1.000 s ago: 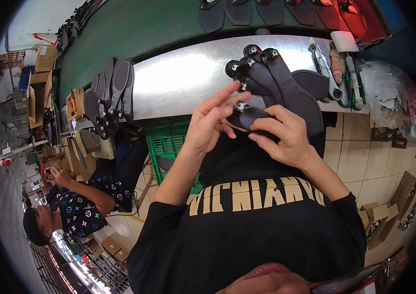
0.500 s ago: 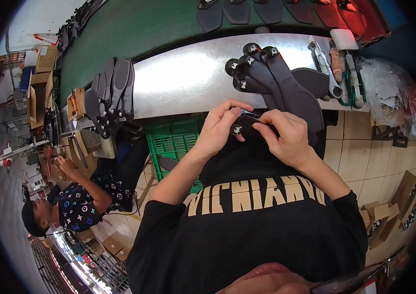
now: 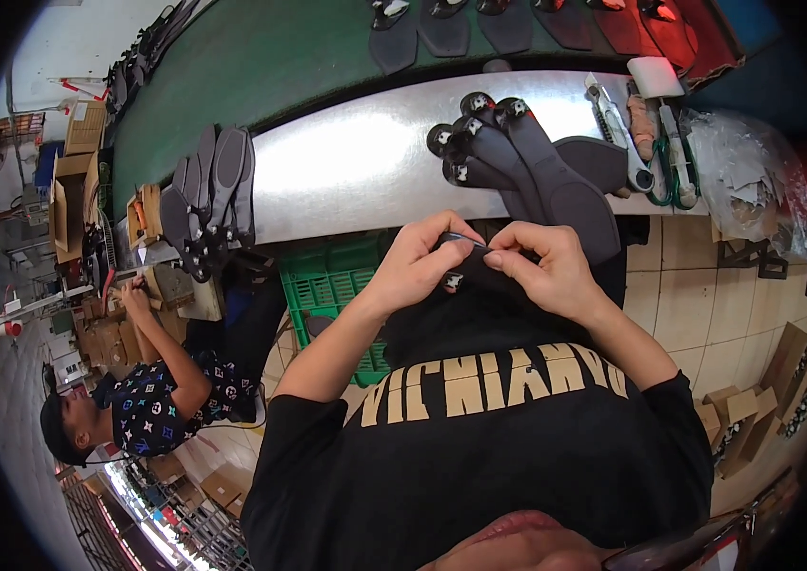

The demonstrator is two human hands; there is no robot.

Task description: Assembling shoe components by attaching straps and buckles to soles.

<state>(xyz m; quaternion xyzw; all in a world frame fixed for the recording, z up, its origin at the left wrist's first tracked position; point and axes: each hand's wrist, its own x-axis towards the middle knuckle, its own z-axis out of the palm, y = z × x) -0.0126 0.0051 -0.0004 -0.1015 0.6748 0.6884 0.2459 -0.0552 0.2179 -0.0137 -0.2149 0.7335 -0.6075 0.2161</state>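
Observation:
At the bench's near edge, both my hands are closed on a black shoe sole [image 3: 455,282]. My left hand [image 3: 418,264] pinches its upper edge between thumb and fingers, with a shiny, light-marked heel end showing below the fingers. Against the same edge, just to the right, my right hand [image 3: 550,271] presses thumb and fingertips together. Much of the sole is hidden by my fingers or blends into my black shirt. Just beyond my hands, a fanned stack of dark shoe soles [image 3: 580,205] overhangs the bench, its shiny heel ends pointing far left.
More soles [image 3: 229,176] lie on the left of the metal bench [image 3: 327,157]. A wrench [image 3: 624,138], green-handled scissors [image 3: 660,181] and a plastic bag [image 3: 749,190] sit at right. A green crate [image 3: 332,285] stands below. A co-worker [image 3: 161,400] works at left.
My right fingertips have shifted slightly left and closed nearer my left thumb along the sole's edge. The sole has tilted, its heel end now lower. At left, the co-worker's hands have moved.

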